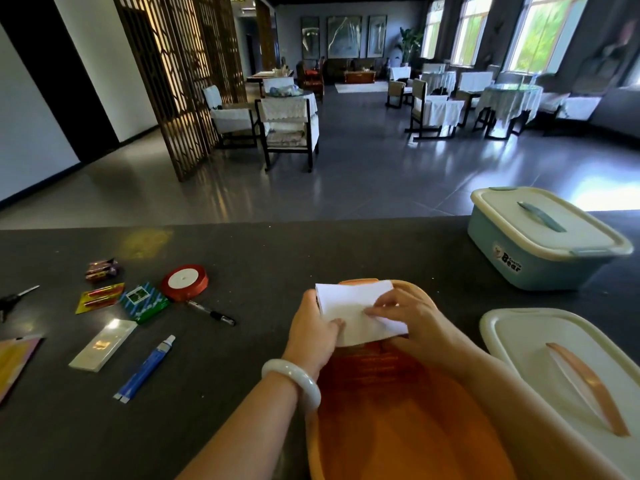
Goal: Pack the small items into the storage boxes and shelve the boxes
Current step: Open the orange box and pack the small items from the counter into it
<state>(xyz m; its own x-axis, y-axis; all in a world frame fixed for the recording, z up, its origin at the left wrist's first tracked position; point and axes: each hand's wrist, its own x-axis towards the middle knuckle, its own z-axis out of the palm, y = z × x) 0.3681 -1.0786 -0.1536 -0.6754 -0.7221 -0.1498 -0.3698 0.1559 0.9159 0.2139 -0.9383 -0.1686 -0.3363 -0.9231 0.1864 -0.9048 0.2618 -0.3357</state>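
One white folded paper [356, 311], light and limp: your left hand [313, 336] and right hand [403, 311] pinch its edges above the orange box [398, 427].

Both hands [313, 332] [403, 311] hold white paper [353, 306] over orange box [398, 427].

Bare bench [277, 251] is lying open between the ribbon spool [184, 282] and the orange box [398, 410], giving a hand a wide lane forward. To the left, the pen [211, 312], tube [145, 368], green pack [144, 301] and white strip [103, 344] are crowding the surface. On the right, the loose lid [554, 368] is lying just beside the orange box, and the blue box [543, 240] is blocking the far corner.
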